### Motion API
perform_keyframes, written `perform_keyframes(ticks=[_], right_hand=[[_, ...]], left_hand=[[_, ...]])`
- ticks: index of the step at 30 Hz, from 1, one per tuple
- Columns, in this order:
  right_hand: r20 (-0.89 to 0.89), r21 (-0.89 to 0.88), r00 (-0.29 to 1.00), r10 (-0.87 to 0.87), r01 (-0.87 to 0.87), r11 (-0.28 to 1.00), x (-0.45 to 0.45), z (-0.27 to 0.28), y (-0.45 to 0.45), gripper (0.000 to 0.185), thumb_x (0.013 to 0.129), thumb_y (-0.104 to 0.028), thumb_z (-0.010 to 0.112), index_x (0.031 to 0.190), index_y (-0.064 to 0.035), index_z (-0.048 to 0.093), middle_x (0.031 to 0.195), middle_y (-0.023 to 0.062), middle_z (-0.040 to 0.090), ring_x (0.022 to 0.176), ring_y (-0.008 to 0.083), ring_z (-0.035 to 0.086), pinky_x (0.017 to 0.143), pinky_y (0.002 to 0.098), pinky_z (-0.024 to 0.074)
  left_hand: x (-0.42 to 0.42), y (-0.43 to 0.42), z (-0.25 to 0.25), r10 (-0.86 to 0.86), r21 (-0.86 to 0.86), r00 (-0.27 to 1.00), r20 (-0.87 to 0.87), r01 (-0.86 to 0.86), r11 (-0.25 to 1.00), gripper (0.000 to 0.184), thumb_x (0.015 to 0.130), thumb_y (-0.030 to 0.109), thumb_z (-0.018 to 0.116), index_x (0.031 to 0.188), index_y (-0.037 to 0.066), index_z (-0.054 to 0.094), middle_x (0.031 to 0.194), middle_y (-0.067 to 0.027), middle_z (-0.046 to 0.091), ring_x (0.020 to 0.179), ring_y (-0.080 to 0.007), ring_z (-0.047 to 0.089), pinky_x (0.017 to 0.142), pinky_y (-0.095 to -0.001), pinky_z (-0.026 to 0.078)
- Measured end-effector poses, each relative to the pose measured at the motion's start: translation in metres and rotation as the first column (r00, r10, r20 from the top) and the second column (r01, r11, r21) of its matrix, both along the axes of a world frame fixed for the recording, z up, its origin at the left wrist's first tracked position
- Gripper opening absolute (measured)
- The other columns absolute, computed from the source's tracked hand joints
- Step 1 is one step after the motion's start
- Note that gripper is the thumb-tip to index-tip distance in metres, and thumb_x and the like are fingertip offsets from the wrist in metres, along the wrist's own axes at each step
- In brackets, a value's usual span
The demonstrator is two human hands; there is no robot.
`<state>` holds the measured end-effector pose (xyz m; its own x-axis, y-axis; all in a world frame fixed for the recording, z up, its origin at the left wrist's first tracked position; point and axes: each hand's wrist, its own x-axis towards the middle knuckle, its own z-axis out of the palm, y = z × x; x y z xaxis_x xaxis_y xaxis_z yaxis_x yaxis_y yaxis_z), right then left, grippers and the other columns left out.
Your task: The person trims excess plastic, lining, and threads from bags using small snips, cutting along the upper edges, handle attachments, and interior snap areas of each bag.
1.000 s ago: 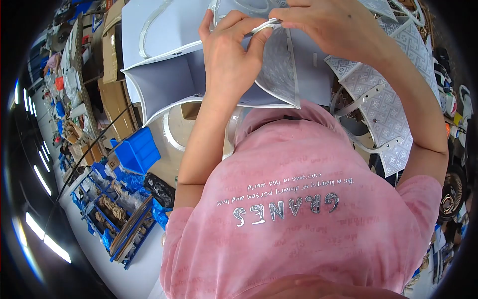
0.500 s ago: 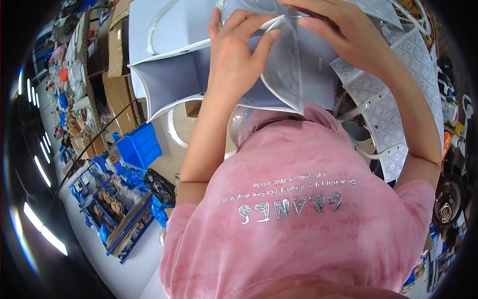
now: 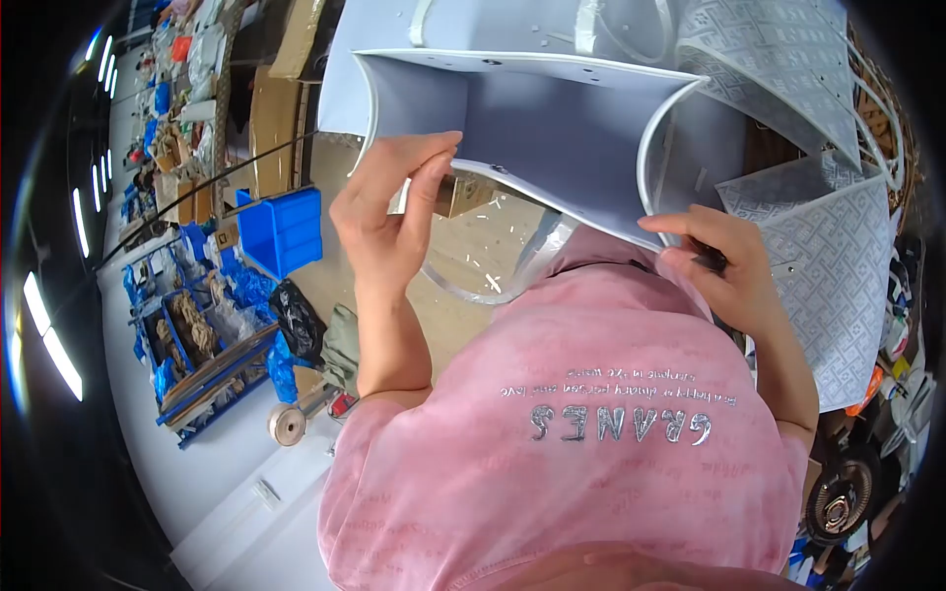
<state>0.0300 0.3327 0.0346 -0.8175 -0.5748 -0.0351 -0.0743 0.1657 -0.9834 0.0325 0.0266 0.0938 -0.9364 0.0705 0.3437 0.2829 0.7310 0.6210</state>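
An open pale bag (image 3: 562, 118) is being held up in front of the pink shirt (image 3: 611, 473), its mouth being turned toward the camera and its near rim (image 3: 532, 192) being kept between the two hands. At the left end of that rim, the edge is being pinched by the left hand (image 3: 389, 217), its thumb and index finger being drawn narrowly together. At the right near corner, the rim is being gripped by the right hand (image 3: 719, 261), the edge being caught between thumb and index finger. A small dark object (image 3: 711, 262) is also being held against the right palm; its kind is being hidden by the fingers. Below the near rim, a clear handle (image 3: 547, 251) is being hung in a loop above a brown surface (image 3: 463, 256), on which white scraps (image 3: 493, 282) are being scattered. To the right of the bag, patterned grey panels (image 3: 828, 266) are being partly covered by the right hand and forearm.

The bag's upper side is being cut off by the top edge of the view. The inner floor of the bag is being lost in shadow, and the left near corner is being hidden behind the left hand.
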Motion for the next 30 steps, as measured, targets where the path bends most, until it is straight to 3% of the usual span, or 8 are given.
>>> perform_keyframes(ticks=[10, 15, 19, 21, 22, 24, 26, 30], right_hand=[[-0.222, 0.151, 0.974, -0.050, 0.085, 0.985, 0.009, -0.010, -0.011, 0.029, 0.080, -0.001, 0.070, 0.108, -0.0058, 0.067, 0.072, 0.0024, 0.048, 0.057, 0.0112, 0.044, 0.052, 0.0253, 0.0340], [-0.238, 0.185, 0.969, -0.069, 0.115, 0.976, 0.005, -0.012, -0.012, 0.029, 0.080, -0.001, 0.069, 0.108, -0.0066, 0.067, 0.072, 0.0031, 0.047, 0.059, 0.0095, 0.043, 0.054, 0.0246, 0.0343], [-0.264, 0.175, 0.957, -0.120, 0.170, 0.970, -0.007, -0.007, -0.012, 0.036, 0.082, -0.001, 0.068, 0.117, -0.0088, 0.065, 0.075, 0.0004, 0.049, 0.062, 0.0072, 0.042, 0.055, 0.0223, 0.0341], [-0.365, 0.027, 0.800, -0.475, 0.519, 0.854, -0.015, 0.002, -0.012, 0.042, 0.092, -0.008, 0.061, 0.134, -0.0079, 0.054, 0.082, -0.0017, 0.052, 0.064, 0.0051, 0.042, 0.056, 0.0199, 0.0334], [-0.388, 0.013, 0.783, -0.486, 0.532, 0.847, -0.018, 0.011, -0.010, 0.042, 0.092, -0.008, 0.061, 0.134, -0.0079, 0.054, 0.082, -0.0017, 0.052, 0.064, 0.0051, 0.042, 0.056, 0.0199, 0.0334], [-0.320, -0.355, 0.672, -0.668, 0.568, 0.742, -0.025, 0.031, -0.006, 0.049, 0.095, -0.009, 0.055, 0.143, -0.0069, 0.043, 0.082, -0.0008, 0.055, 0.060, 0.0031, 0.040, 0.053, 0.0189, 0.0340], [-0.445, -0.371, 0.599, -0.666, 0.553, 0.746, -0.024, 0.047, -0.005, 0.052, 0.098, -0.008, 0.049, 0.147, -0.0043, 0.035, 0.089, 0.0004, 0.058, 0.059, 0.0020, 0.037, 0.053, 0.0168, 0.0330], [-0.472, -0.382, 0.666, -0.577, 0.436, 0.815, -0.020, 0.073, -0.018, 0.049, 0.097, -0.005, 0.049, 0.145, -0.0047, 0.040, 0.097, 0.0043, 0.060, 0.060, 0.0062, 0.043, 0.056, 0.0195, 0.0377]], left_hand=[[0.038, -0.015, -0.020, 0.042, 0.030, 0.999, 0.032, -0.043, 0.999, 0.021, 0.080, -0.001, 0.069, 0.100, 0.003, 0.070, 0.091, -0.0075, 0.069, 0.077, -0.0184, 0.065, 0.068, -0.0281, 0.051], [0.017, 0.015, -0.034, -0.270, -0.415, 0.959, -0.089, 0.211, 0.885, 0.033, 0.072, 0.004, 0.072, 0.105, 0.008, 0.068, 0.099, -0.0042, 0.064, 0.095, -0.0248, 0.060, 0.083, -0.0374, 0.050], [-0.016, 0.040, -0.074, -0.526, -0.479, 0.834, -0.168, 0.397, 0.783, 0.027, 0.077, 0.014, 0.069, 0.104, 0.013, 0.067, 0.086, -0.0047, 0.063, 0.084, -0.0246, 0.064, 0.074, -0.0368, 0.052], [-0.042, 0.037, -0.053, -0.516, -0.416, 0.848, 0.126, 0.517, 0.748, 0.023, 0.081, 0.020, 0.064, 0.103, 0.016, 0.067, 0.076, -0.0062, 0.061, 0.074, -0.0263, 0.065, 0.062, -0.0377, 0.051], [-0.059, 0.033, -0.052, -0.475, -0.376, 0.877, -0.079, 0.415, 0.828, 0.017, 0.081, 0.023, 0.065, 0.096, 0.015, 0.069, 0.067, -0.0075, 0.060, 0.064, -0.0294, 0.063, 0.054, -0.0406, 0.048], [-0.074, 0.028, -0.008, -0.388, -0.268, 0.922, -0.018, 0.369, 0.890, 0.016, 0.083, 0.024, 0.065, 0.092, 0.012, 0.069, 0.067, -0.0093, 0.062, 0.062, -0.0311, 0.061, 0.053, -0.0400, 0.047], [-0.080, 0.028, 0.042, -0.234, -0.047, 0.961, 0.149, 0.243, 0.969, 0.028, 0.090, 0.031, 0.063, 0.082, 0.004, 0.068, 0.061, -0.0099, 0.061, 0.052, -0.0266, 0.054, 0.052, -0.0357, 0.042], [-0.081, 0.028, 0.084, -0.194, 0.180, 0.958, 0.210, 0.157, 0.971, 0.040, 0.094, 0.035, 0.060, 0.080, -0.002, 0.064, 0.061, -0.0005, 0.049, 0.061, -0.0093, 0.044, 0.056, -0.0277, 0.039]])
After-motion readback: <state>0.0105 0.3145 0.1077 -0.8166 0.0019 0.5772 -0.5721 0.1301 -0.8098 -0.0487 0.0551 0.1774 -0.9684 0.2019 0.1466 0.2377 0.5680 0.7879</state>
